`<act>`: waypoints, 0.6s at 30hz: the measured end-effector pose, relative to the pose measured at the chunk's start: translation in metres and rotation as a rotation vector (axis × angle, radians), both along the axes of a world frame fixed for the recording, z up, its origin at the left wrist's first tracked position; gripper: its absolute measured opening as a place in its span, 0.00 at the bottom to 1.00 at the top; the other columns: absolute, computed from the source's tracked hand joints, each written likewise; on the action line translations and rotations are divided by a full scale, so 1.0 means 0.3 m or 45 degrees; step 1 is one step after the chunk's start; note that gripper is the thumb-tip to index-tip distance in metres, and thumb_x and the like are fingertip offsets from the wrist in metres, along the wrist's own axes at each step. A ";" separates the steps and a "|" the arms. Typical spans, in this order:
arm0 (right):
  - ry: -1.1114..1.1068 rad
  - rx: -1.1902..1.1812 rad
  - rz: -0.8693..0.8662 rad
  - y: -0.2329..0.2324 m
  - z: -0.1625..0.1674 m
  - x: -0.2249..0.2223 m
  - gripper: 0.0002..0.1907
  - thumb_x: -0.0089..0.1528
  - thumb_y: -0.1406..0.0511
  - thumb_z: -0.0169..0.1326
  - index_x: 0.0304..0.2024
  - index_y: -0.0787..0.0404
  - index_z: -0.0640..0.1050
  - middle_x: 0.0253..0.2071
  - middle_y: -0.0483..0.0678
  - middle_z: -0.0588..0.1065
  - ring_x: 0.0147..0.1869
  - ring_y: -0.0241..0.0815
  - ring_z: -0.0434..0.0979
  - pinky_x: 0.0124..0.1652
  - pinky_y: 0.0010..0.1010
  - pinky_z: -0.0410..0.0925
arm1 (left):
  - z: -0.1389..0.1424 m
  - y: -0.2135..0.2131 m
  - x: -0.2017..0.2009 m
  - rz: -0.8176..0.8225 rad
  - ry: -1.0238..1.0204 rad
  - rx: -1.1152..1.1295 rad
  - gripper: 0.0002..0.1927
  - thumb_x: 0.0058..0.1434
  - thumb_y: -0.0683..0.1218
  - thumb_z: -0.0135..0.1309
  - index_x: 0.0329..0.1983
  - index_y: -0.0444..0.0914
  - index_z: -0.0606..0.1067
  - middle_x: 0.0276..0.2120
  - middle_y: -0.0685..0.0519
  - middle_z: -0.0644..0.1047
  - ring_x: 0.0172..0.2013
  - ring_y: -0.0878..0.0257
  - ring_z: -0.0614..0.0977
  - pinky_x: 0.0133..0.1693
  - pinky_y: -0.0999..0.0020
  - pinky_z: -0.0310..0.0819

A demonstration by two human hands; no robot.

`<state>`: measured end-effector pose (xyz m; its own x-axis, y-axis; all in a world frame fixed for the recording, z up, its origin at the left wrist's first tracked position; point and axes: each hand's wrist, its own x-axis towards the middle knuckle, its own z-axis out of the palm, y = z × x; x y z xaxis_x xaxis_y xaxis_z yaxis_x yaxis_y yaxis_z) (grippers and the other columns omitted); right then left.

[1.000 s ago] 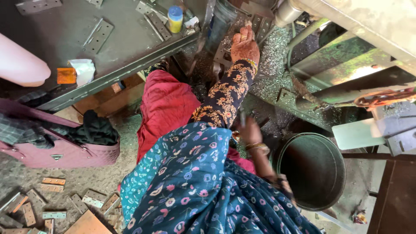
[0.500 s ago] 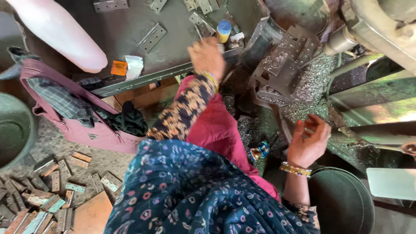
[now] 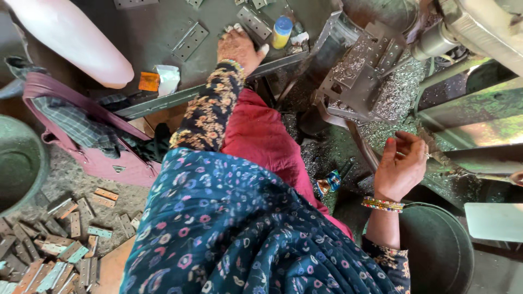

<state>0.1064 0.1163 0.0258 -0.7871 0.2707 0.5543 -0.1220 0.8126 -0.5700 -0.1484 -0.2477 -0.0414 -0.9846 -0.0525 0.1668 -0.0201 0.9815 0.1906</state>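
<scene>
The dark grey desk (image 3: 152,38) fills the top of the view, its front edge a metal rail running from the left towards the middle. To its right stands a grey machine (image 3: 359,81) heaped with bright metal shavings, with a long lever bar (image 3: 474,169) reaching off to the right edge. A large pale pink cylinder (image 3: 71,43) lies slanted across the desk's upper left corner. Below the desk, a pink bag (image 3: 92,158) with checked cloth spilling from it sits on the floor, beside a round dark green bin (image 3: 16,163) at the left edge. A second round bin (image 3: 441,250) sits at the lower right, under the person's right forearm. A heap of flat metal hinges (image 3: 49,245) covers the floor at lower left.

The left hand (image 3: 239,46) rests palm down on the desk near its front edge, fingers spread and loose, the fingertips touching a flat hinge plate (image 3: 253,22) that lies on the desk. Another hinge (image 3: 189,39) lies just to the left of it. The right hand (image 3: 400,166) is raised beside the machine, fingers curled around the near end of the lever bar, gripping it lightly. A small yellow bottle with a blue cap (image 3: 281,31) stands just right of the left hand, and an orange packet (image 3: 149,81) lies near the desk edge.
</scene>
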 end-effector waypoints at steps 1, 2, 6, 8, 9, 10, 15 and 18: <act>0.006 0.038 0.006 0.002 -0.003 0.001 0.08 0.72 0.67 0.60 0.49 0.66 0.78 0.44 0.52 0.76 0.44 0.45 0.80 0.46 0.35 0.72 | -0.006 -0.025 0.004 -0.025 0.053 0.053 0.40 0.70 0.68 0.52 0.57 0.25 0.70 0.52 0.33 0.74 0.52 0.40 0.77 0.50 0.47 0.73; -0.012 0.002 0.004 0.004 -0.005 0.003 0.08 0.72 0.67 0.60 0.49 0.66 0.78 0.43 0.52 0.76 0.43 0.45 0.80 0.44 0.34 0.71 | -0.012 -0.051 0.005 -0.051 0.101 0.106 0.37 0.75 0.67 0.50 0.56 0.26 0.71 0.50 0.33 0.76 0.49 0.40 0.79 0.49 0.48 0.75; -0.021 0.013 -0.004 0.007 -0.007 0.009 0.08 0.71 0.68 0.61 0.50 0.64 0.78 0.41 0.51 0.77 0.42 0.45 0.80 0.43 0.36 0.71 | -0.035 -0.142 0.024 -0.087 0.141 0.103 0.20 0.67 0.55 0.53 0.49 0.33 0.75 0.42 0.38 0.81 0.43 0.40 0.82 0.42 0.46 0.76; -0.014 0.034 0.000 0.004 -0.006 0.012 0.07 0.71 0.68 0.62 0.50 0.64 0.78 0.41 0.51 0.77 0.42 0.46 0.80 0.44 0.36 0.71 | -0.027 -0.170 0.050 -0.045 0.135 0.132 0.14 0.73 0.52 0.51 0.50 0.37 0.76 0.40 0.38 0.81 0.42 0.38 0.82 0.42 0.42 0.75; -0.018 0.014 0.007 0.003 -0.006 0.013 0.08 0.71 0.69 0.62 0.50 0.63 0.78 0.41 0.52 0.77 0.42 0.46 0.80 0.44 0.36 0.71 | -0.025 -0.181 0.061 0.066 0.187 0.203 0.13 0.68 0.51 0.53 0.50 0.38 0.76 0.38 0.39 0.81 0.40 0.38 0.82 0.41 0.42 0.75; -0.016 -0.005 0.010 0.000 -0.006 0.013 0.08 0.70 0.69 0.61 0.50 0.63 0.78 0.41 0.52 0.77 0.42 0.46 0.80 0.43 0.36 0.71 | -0.020 -0.186 0.070 0.174 0.243 0.277 0.14 0.63 0.49 0.55 0.49 0.40 0.76 0.35 0.39 0.82 0.39 0.39 0.82 0.40 0.42 0.75; -0.075 -0.042 -0.050 -0.008 -0.009 0.012 0.08 0.67 0.69 0.61 0.49 0.62 0.78 0.41 0.50 0.78 0.41 0.45 0.80 0.41 0.37 0.72 | 0.108 -0.057 0.121 0.125 0.591 0.532 0.12 0.59 0.50 0.62 0.37 0.37 0.78 0.31 0.40 0.81 0.36 0.36 0.81 0.35 0.43 0.74; -0.128 0.035 -0.095 -0.005 -0.015 0.013 0.09 0.66 0.69 0.62 0.48 0.61 0.78 0.39 0.50 0.78 0.39 0.45 0.80 0.40 0.37 0.71 | 0.174 0.167 0.159 -0.168 0.466 0.750 0.09 0.58 0.44 0.57 0.39 0.36 0.78 0.31 0.40 0.81 0.36 0.41 0.82 0.40 0.48 0.76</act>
